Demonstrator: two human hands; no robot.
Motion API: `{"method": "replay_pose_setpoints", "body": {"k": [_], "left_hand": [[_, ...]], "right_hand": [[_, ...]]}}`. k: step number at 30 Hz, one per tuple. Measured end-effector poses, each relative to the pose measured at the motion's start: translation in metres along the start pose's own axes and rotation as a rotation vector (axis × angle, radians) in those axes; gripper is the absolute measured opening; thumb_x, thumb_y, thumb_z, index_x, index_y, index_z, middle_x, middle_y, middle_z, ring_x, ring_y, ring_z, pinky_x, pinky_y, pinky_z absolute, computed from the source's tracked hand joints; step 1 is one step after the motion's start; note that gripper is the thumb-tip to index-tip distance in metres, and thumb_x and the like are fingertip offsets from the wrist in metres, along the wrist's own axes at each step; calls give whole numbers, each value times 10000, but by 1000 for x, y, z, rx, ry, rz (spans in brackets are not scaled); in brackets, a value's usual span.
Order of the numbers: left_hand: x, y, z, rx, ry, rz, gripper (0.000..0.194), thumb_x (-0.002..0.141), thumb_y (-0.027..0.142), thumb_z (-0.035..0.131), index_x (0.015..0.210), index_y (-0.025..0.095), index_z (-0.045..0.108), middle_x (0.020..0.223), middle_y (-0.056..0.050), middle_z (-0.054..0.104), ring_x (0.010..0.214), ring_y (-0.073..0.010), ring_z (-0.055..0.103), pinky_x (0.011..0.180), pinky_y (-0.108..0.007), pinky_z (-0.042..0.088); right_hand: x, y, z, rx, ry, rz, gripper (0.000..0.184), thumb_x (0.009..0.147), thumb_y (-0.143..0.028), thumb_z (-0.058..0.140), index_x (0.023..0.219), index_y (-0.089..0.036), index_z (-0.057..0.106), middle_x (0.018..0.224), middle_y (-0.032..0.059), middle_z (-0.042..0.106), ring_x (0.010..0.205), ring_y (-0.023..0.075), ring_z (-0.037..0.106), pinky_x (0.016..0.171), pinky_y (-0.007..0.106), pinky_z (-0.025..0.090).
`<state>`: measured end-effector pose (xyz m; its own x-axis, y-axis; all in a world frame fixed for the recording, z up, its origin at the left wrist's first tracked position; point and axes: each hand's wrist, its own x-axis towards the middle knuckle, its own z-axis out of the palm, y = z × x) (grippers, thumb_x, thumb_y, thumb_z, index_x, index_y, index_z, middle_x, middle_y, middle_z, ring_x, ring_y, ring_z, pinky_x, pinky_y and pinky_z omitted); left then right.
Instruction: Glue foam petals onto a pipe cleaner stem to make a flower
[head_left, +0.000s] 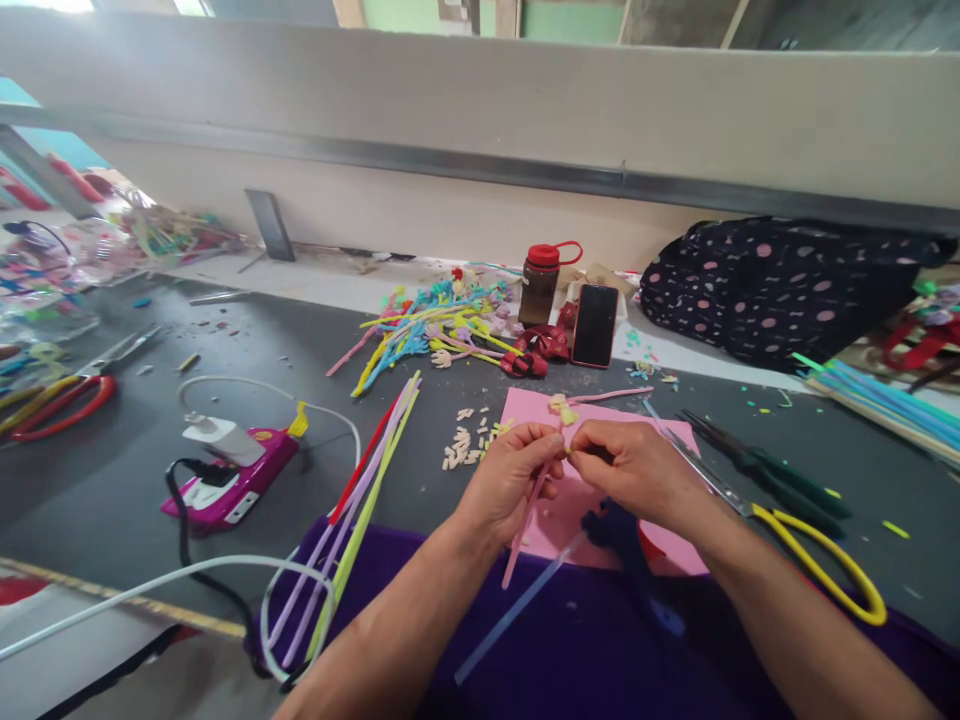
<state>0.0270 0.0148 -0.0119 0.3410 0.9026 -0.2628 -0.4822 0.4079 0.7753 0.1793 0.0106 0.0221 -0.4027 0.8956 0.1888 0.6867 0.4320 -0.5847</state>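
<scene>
At frame centre I see my left hand (510, 478) and right hand (634, 468) both pinching a pink pipe cleaner (527, 525) above the pink sheet (525, 408).

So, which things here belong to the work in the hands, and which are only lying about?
In hand:
- left hand and right hand, both pinching the pink pipe cleaner
- pink sheet under them

Lying about:
- yellow-handled scissors
- green-handled pliers
- phone
- red-capped bottle
- purple power strip
</scene>
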Motion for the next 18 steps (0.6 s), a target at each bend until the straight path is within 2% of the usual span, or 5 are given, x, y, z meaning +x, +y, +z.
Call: {"method": "replay_pose_setpoints", "body": {"k": [10,14,18], "left_hand": [[0,-7,0,38,-19,23,213,663,312,682,688,133,570,511,23,523,410,-45,438,391,-146,357],[0,-6,2,16,40,25,193,639,262,695,680,130,561,500,28,522,417,-49,458,403,-149,366],[-1,-4,3,-38,44,51,163,664,228,672,689,132,543,517,29,524,422,-43,461,400,-141,363]], "right_hand": [[0,4,8,-37,-10,-13,200,781,-184,454,638,-185,594,553,-27,567,514,101,491,528,210,347],[-1,3,10,-72,75,-31,188,782,-180,477,635,-186,595,572,-24,578,519,101,488,538,217,350],[0,-4,9,-31,175,-60,153,772,-169,515,653,-188,610,624,-19,601,557,104,509,544,216,359]]}}
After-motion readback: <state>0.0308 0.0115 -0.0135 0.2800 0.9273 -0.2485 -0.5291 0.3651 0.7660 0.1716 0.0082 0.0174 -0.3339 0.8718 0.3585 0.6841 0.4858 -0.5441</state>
